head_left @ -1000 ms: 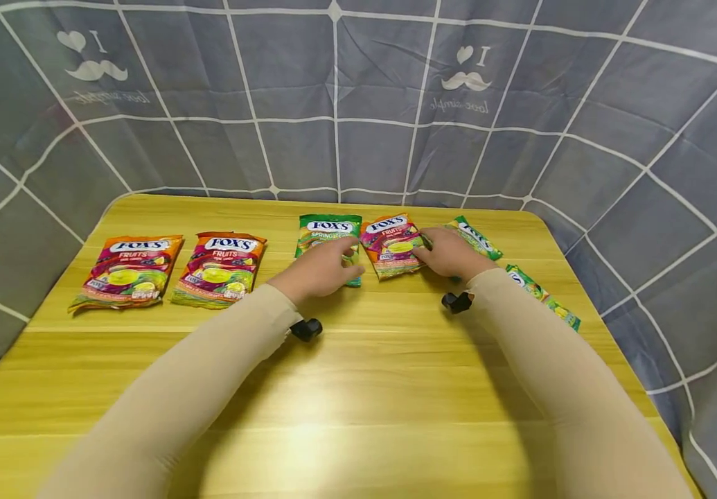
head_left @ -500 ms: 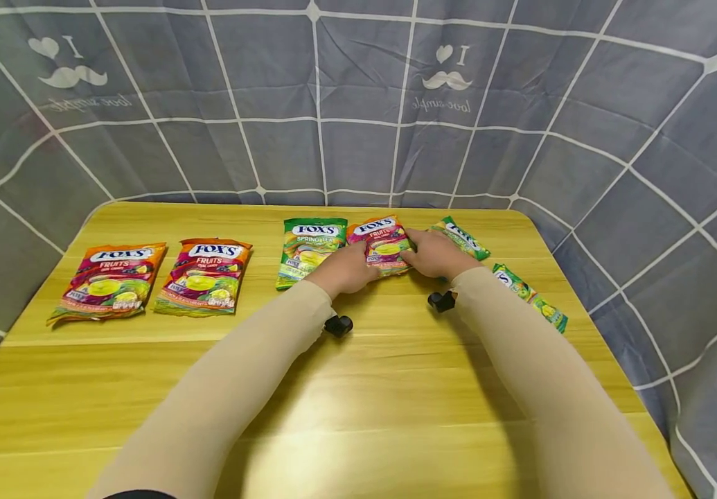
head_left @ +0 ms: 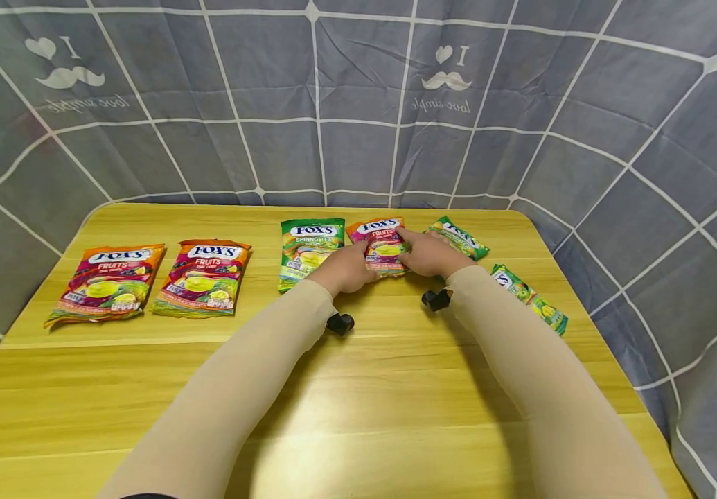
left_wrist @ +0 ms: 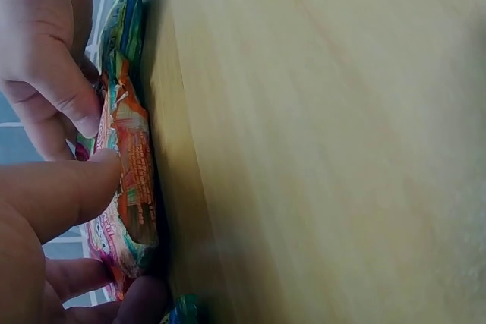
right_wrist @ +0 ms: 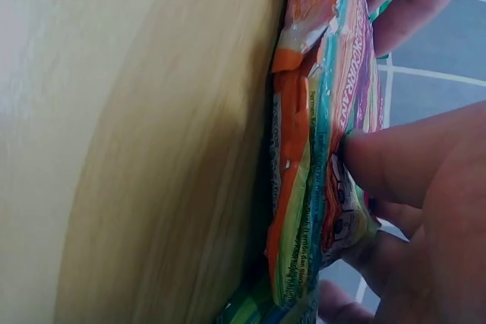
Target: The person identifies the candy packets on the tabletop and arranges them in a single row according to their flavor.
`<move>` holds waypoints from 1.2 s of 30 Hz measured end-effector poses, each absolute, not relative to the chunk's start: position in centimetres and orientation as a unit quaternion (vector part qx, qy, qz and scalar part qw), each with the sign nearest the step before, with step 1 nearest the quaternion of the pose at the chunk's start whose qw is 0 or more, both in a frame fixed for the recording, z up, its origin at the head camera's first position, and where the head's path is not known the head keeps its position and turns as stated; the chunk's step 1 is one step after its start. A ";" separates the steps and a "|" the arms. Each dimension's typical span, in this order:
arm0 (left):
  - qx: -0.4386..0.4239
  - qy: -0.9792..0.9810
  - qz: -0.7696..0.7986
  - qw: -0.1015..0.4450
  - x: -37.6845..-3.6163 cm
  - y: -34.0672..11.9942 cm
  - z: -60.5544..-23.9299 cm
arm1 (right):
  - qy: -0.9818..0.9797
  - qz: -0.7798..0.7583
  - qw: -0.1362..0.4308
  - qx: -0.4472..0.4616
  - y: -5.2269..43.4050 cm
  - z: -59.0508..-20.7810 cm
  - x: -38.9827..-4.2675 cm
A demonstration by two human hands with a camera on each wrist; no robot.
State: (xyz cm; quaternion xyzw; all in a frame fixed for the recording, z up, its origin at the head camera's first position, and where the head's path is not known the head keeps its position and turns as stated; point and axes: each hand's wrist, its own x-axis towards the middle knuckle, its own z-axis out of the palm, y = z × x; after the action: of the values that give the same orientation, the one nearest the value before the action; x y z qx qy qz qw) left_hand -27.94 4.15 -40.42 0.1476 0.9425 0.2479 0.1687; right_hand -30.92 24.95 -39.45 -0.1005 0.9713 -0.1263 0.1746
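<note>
Fruits candy bag (head_left: 384, 244): on surface (head_left: 358, 388) at 12 o'clock, still flat, pinched both sides.
Left hand (head_left: 344, 269): fingers clamped on bag's left edge.
Right hand (head_left: 428, 254): fingers clamped on right edge.
Two fruits bags (head_left: 155, 278): laid out at 10 o'clock, likely sorted.
Green bags (head_left: 310, 249): beside held bag, two more at 2 o'clock.
Judged status: third fruits bag gripped, not yet lifted; move pending.

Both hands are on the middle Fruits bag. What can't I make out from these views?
- Fruits bag: head view, lower half hidden by left hand and right hand.
- Green bag behind the right hand: near end covered by it.
- Small print on every bag: too small.
- Wrist views: bag seen edge-on; front unreadable, table blurred.
</note>
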 end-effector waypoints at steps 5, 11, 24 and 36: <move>0.145 0.935 0.276 0.171 -28.1 4.1 -40.3 | 0.974 -0.140 0.154 -0.091 24.7 -39.1 -30.7; 0.124 0.896 0.394 0.163 -28.0 3.5 -39.9 | 0.975 -0.166 0.118 -0.093 24.2 -38.1 -29.7; 0.113 0.853 0.507 0.056 -26.0 -1.5 -37.4 | 0.949 -0.288 0.020 -0.127 19.5 -34.1 -25.8; 0.070 0.898 0.433 0.024 -23.3 -10.9 -36.8 | 0.915 -0.346 0.061 -0.199 11.0 -36.1 -24.9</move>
State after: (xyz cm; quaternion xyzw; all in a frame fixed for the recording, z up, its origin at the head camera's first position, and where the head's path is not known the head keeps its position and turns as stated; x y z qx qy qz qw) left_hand -23.34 -10.95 -36.83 0.0698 0.8983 0.4332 0.0243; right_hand -24.86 11.00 -36.12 -0.1991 0.9148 -0.3460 0.0611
